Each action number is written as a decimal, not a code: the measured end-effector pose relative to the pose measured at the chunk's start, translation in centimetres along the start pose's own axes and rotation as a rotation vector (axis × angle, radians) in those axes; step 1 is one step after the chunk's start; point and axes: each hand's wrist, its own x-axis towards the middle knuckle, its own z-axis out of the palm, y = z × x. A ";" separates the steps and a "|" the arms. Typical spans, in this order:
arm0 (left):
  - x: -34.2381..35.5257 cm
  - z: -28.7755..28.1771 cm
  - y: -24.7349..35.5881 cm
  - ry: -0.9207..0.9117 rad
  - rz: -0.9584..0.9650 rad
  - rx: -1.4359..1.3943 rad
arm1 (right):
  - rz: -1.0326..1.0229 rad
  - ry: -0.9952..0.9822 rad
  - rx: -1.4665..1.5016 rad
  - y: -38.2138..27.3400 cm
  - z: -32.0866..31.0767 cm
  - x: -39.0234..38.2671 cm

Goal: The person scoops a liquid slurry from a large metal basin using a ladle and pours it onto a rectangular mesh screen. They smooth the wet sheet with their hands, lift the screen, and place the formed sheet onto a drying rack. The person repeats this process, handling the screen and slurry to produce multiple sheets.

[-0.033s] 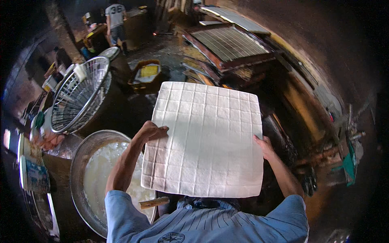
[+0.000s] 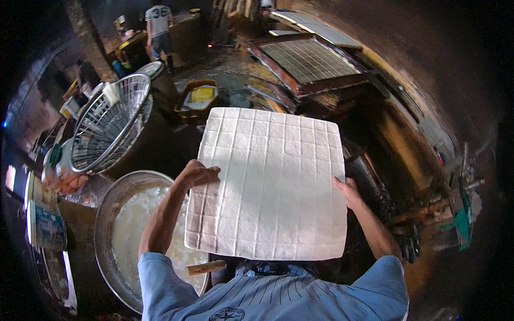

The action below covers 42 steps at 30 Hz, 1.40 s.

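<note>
A large, nearly square white slab point(image 2: 270, 184), looking like tofu and marked with a grid of lines, is held in front of my body. My left hand point(image 2: 197, 174) grips its left edge, the thumb lying over the top face. At the opposite edge, my right hand point(image 2: 348, 192) holds on with the thumb up and the other fingers hidden beneath. Whether a board supports the slab from below cannot be seen. Under my left forearm stands a wide metal vat point(image 2: 104, 224) with cloudy whitish liquid and lumps in it.
A wooden handle point(image 2: 206, 267) juts over the vat's near rim. Metal wire baskets point(image 2: 110, 125) stand at the left, near a yellow crate point(image 2: 199, 96). Beyond the slab, at the right, is a framed grid tray point(image 2: 308, 59). A person point(image 2: 159, 27) stands far back.
The surroundings have shifted slightly rightward in view as my head turned a little. Both hands keep the same hold on the slab, which stays almost in place before me.
</note>
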 end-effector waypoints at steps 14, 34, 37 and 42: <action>0.5 0.7 -3.0 0.536 -0.445 -0.165 | -0.158 -0.579 -0.270 -8.2 8.4 29.5; 0.1 2.4 -1.3 0.753 -0.420 -0.156 | -0.435 -0.685 -0.112 -12.0 9.3 35.9; 1.6 1.7 -5.2 0.744 -0.308 0.044 | -0.320 -0.748 -0.013 -12.0 8.3 32.6; 2.1 3.3 -3.5 0.633 -0.198 0.016 | -0.347 -0.339 -0.198 -9.9 3.4 26.8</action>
